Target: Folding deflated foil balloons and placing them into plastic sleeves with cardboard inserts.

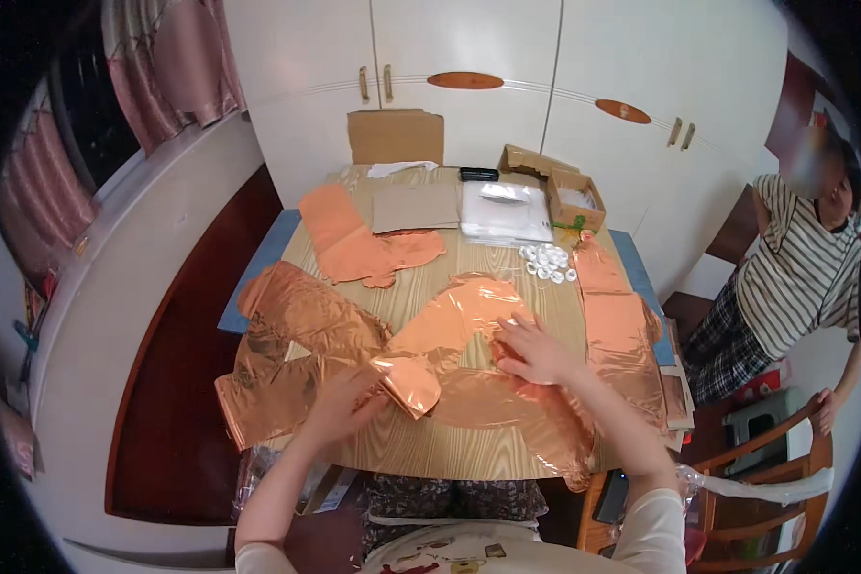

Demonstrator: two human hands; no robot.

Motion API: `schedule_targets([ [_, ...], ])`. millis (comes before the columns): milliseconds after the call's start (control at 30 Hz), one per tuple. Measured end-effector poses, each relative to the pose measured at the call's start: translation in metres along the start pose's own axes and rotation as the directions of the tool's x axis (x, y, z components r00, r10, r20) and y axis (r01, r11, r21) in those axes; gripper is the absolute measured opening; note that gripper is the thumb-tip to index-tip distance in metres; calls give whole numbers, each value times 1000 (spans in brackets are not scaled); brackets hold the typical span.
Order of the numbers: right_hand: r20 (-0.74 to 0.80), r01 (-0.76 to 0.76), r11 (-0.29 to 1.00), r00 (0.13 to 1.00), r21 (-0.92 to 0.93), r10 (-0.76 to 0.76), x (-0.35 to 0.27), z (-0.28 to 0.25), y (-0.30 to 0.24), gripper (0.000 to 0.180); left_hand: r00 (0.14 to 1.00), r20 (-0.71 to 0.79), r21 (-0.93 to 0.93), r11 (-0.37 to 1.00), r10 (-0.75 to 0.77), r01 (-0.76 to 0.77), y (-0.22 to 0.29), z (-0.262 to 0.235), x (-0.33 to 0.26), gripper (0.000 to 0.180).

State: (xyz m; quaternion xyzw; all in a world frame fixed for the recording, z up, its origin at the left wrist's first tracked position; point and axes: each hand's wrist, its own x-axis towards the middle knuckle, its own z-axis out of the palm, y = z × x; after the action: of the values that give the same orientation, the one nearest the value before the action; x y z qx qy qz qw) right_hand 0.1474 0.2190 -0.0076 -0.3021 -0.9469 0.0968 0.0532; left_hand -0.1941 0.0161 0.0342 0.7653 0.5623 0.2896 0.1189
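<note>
A flat copper-coloured foil balloon (469,330) lies spread across the wooden table (430,450) in front of me. My left hand (340,402) pinches a folded corner of the foil near its lower left end. My right hand (536,352) lies flat on top of the foil's middle, fingers spread, pressing it down. More shiny copper foil pieces (292,349) are piled to the left, touching my left hand's side.
A matte orange foil piece (359,239), grey cardboard (414,207), clear plastic bags (505,215), an open cardboard box (574,199) and small white caps (547,261) sit farther back. Another foil strip (622,330) runs along the right edge. A person in a striped shirt (799,273) stands at right beside a wooden chair (765,450).
</note>
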Motion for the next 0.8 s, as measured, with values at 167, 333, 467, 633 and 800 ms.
schedule_targets([
  [167, -55, -1, 990, 998, -139, -7, -4, 16, -24, 69, 998, -37, -121, 992, -45, 40, -22, 38, 55, 46],
  [333, -100, -41, 987, 995, -157, 25, -14, 17, -15, 70, 812, 551, -345, 833, -192, 431, -28, 24, 61, 37],
  [467, -112, 20, 985, 993, -169, -39, -24, 15, -11, 71, 754, 652, -229, 928, -79, 295, -3, -11, 31, 39],
  [633, -65, 48, 987, 996, -156, -59, -39, 9, -15, 73, 914, 271, -166, 920, -303, 354, -32, -36, -3, 37],
  [800, -82, 57, 991, 994, -119, -67, -38, 10, -16, 73, 829, -117, 415, 732, -546, 541, -84, -30, -13, 61],
])
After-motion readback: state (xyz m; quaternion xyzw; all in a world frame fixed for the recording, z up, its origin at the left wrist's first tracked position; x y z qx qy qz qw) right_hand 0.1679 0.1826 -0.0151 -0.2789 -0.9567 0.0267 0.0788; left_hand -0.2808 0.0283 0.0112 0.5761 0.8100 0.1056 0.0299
